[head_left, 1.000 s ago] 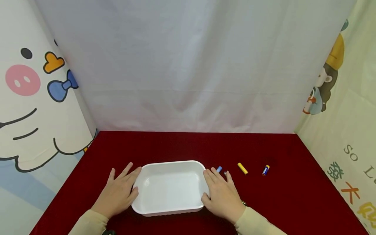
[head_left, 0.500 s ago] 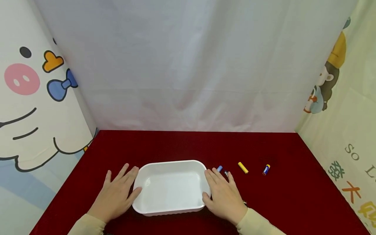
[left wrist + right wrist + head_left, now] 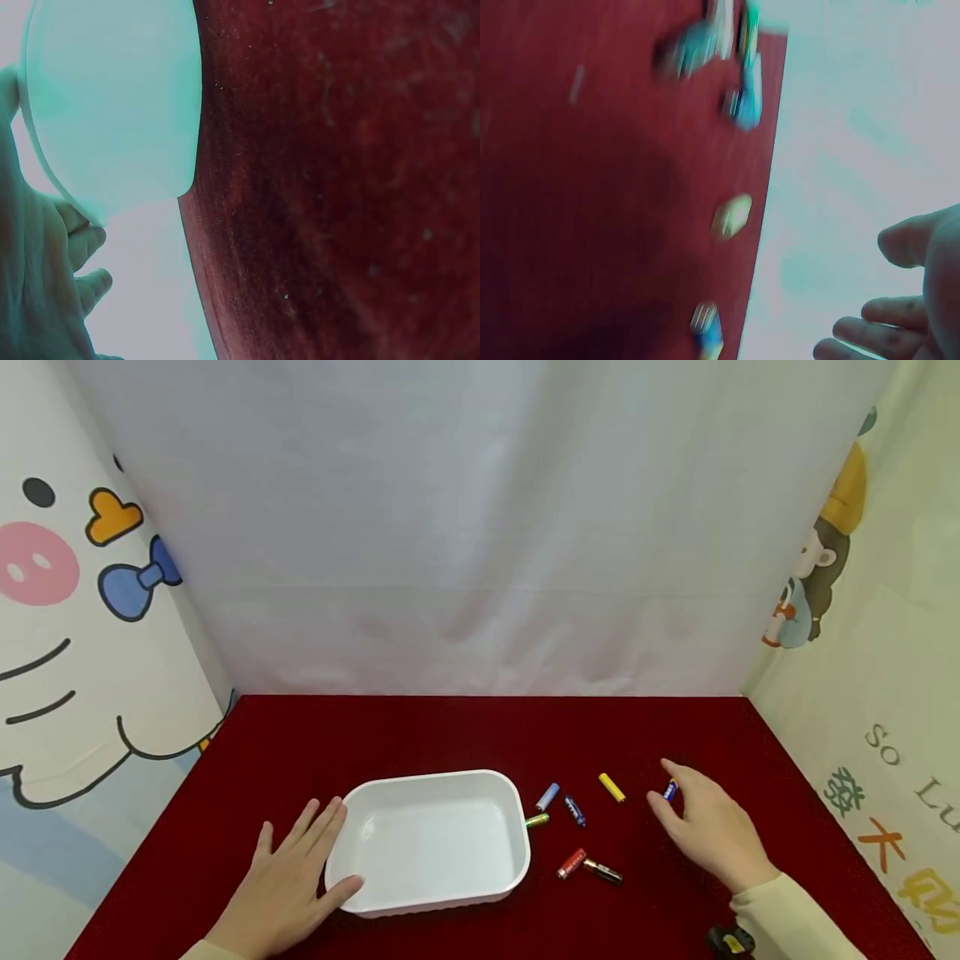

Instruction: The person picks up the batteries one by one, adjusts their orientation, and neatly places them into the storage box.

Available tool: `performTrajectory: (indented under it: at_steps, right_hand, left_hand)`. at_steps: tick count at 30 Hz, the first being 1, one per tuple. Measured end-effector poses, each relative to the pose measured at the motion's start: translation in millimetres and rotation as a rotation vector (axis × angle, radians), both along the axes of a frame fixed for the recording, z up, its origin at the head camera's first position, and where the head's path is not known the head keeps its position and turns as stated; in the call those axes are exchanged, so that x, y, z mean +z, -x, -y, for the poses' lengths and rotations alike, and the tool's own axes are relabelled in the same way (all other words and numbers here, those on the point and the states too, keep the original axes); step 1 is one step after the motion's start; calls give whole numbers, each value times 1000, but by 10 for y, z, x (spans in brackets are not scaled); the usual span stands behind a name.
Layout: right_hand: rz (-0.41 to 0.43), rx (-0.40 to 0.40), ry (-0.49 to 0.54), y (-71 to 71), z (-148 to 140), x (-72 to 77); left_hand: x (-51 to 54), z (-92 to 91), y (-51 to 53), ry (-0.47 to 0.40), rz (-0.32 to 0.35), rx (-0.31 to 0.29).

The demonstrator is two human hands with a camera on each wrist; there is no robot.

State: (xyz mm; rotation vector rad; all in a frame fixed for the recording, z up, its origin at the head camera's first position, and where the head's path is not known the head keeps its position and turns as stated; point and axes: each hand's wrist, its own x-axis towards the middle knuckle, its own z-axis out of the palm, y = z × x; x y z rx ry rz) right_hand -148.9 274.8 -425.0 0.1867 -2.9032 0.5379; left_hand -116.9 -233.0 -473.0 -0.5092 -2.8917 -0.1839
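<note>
A white rectangular tub (image 3: pixel 435 835) stands on the dark red cloth, with nothing inside it. Along its left rim lies my left hand (image 3: pixel 288 868), fingers spread and straight, thumb over the edge. To the right, my right hand (image 3: pixel 712 827) hovers by a blue battery (image 3: pixel 671 790) with a yellow end, thumb and fingers apart and partly covering it. In the right wrist view this battery (image 3: pixel 708 330) shows below the hand, clear of the fingers. A yellow battery (image 3: pixel 612 787) lies just left of it.
Between tub and right hand lie a light blue battery (image 3: pixel 547 797), a dark blue one (image 3: pixel 575 811), a green one (image 3: pixel 537 820) against the tub, a red one (image 3: pixel 572 863) and a black one (image 3: pixel 603 871). Cloth walls (image 3: pixel 480 527) enclose the table's back and sides.
My right hand has left the tub's right rim and moved right to the blue battery, uncovering several batteries. My left hand has stayed at the left rim, shifting slightly.
</note>
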Motion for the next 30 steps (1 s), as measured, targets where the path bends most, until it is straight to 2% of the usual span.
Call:
performTrajectory:
  at_steps: [6,12,19,26,30]
  right_hand:
    - [34,-75,22,131,-408,-54]
    - [51,-94,22,195,-590,-131]
    - [94,-123,3,234,-614,-253]
    - [136,-210,-7,288,-564,-359]
    - [145,-228,-4,344,-546,-391]
  left_hand:
    - [16,22,-48,6,71,15]
    - [9,12,-26,-26,32,-25]
    - [10,-6,-5,-42,32,-36]
    - [24,-14,-8,-45,37,-38]
    - [19,-9,0,-39,56,-34]
